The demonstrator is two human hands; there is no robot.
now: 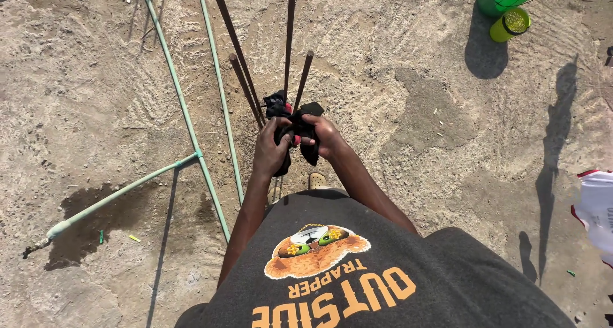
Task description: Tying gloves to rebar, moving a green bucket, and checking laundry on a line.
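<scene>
Head view: our hands on dark cloth

Both our left hand (269, 150) and right hand (324, 136) clench a black cloth (295, 125), possibly gloves, held above sandy ground (415, 111), over dark rods (288, 40) beside green pipes (185, 117).

Bright sun makes dark, sharp shadows on the sandy ground (415, 79). The picture is clear, bending slightly at the edges.

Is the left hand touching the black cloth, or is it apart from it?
Touching. The head view shows the left hand with its fingers wrapped around the black cloth, no gap between them.
</scene>
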